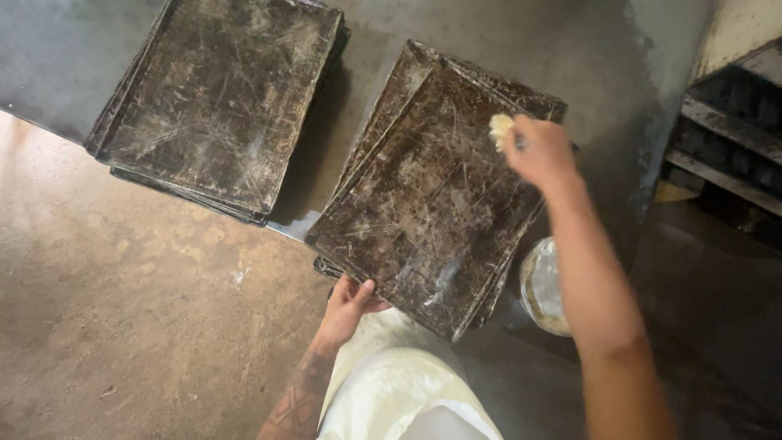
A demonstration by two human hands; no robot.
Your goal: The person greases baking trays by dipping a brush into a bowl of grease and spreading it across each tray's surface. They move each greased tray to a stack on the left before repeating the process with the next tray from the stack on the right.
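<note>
Your left hand [349, 303] grasps the near edge of the dark, scratched rectangular metal baking tray [432, 191] topping the stack that overhangs the near edge of the grey steel desk [57, 65], while your right hand [538, 151] is clenched on a small pale wad of cloth or dough [500, 128] at the tray's far corner. The tray looks stiff, thin, probably greasy and slippery, so take hold at its raised rim.

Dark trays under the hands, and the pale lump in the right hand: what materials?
Dark rectangular baking trays: likely sheet metal, with scratches through a blackened, dull coating. Pale yellowish lump in the right hand: soft-looking, perhaps cloth or sponge; too blurred to tell.
</note>
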